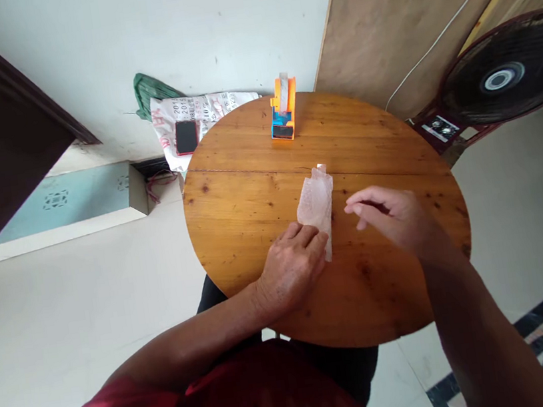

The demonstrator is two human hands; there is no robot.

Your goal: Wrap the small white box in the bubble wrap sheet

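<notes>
A flattened bundle of bubble wrap [315, 200] lies near the middle of the round wooden table, a shiny strip of clear tape sticking out at its far end. Over its near end bends my left hand [296, 261], fingers curled down and gripping it against the tabletop. What the wrap contains, if anything, is hidden. To the right of the bundle and apart from it, my right hand [389, 214] hovers above the wood. Its thumb and forefinger are parted, and nothing shows between them.
An orange and blue tape dispenser [283, 111] with a roll of clear tape stands toward the back of the table [241, 201]. Beyond the left edge, a dark phone [186, 136] rests on a printed white sack [217, 102]. A large fan [506, 76] stands at the right.
</notes>
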